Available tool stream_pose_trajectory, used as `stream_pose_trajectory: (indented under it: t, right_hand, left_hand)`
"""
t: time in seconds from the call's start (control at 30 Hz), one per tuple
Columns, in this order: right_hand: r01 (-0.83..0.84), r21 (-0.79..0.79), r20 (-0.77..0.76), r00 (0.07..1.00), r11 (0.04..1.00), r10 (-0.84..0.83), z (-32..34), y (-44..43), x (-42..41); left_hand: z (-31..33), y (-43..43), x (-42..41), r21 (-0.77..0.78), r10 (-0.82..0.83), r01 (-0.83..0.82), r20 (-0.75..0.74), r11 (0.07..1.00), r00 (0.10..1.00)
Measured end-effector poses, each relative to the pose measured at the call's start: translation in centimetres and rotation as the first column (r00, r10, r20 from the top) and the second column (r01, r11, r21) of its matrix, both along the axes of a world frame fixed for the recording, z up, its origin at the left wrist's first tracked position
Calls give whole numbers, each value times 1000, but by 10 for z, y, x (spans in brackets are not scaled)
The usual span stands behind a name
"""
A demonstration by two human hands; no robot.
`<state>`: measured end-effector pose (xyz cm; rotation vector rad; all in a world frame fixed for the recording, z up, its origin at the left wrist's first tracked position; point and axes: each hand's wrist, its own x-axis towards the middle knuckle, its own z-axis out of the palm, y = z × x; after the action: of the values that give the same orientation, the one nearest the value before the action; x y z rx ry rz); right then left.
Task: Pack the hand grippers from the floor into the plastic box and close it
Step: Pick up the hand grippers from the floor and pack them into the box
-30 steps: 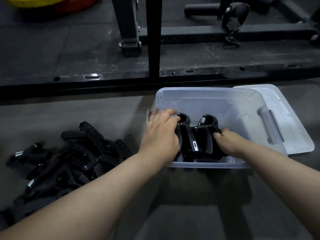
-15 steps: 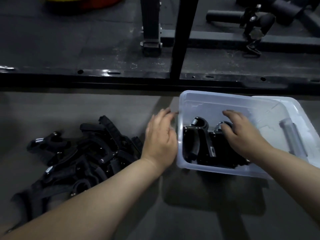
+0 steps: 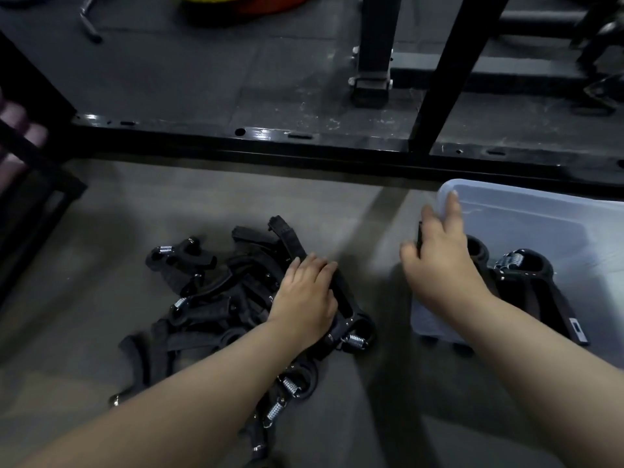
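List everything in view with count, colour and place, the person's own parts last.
hand grippers on the floor: a tangled pile, too many to count, black with silver springs, left of the box
hand grippers in the box: at least two, black, at its near left end
plastic box: one, clear, right, lid not seen
rack frame: one, black, across the floor behind
weight plates: yellow and red, top edge
left hand: on the pile, fingers curled over a gripper
right hand: open, at the box's left wall
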<state>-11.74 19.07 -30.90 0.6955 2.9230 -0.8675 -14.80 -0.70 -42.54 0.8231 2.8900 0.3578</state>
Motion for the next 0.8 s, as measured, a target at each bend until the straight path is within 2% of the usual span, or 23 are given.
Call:
stream_pose_trajectory:
  t: [0.07, 0.13, 0.23, 0.37, 0.7, 0.8]
  right_hand:
    - [-10, 4, -16, 1000, 1000, 11, -1, 1, 2]
    - [-22, 16, -36, 999, 1000, 22, -2, 1, 3]
    - [-15, 21, -46, 999, 1000, 16, -1, -1, 2]
    - [-26, 81, -29, 999, 996, 28, -1, -3, 1]
    - [-31, 104, -19, 999, 994, 33, -3, -2, 1]
    - [-27, 93, -26, 999, 995, 30, -3, -2, 1]
  left_hand:
    - [2, 1, -4, -26, 62, -64, -66, 998, 996]
    - [5, 1, -16, -16, 207, -210, -107, 978, 972]
    - [10, -8, -40, -1, 342, -342, -14, 940, 940]
    - [11, -15, -49, 13, 329, -330, 32, 944, 944]
    - [18, -1, -37, 226, 358, -329, -105, 917, 928]
    - [31, 9, -40, 289, 362, -344, -9, 893, 932]
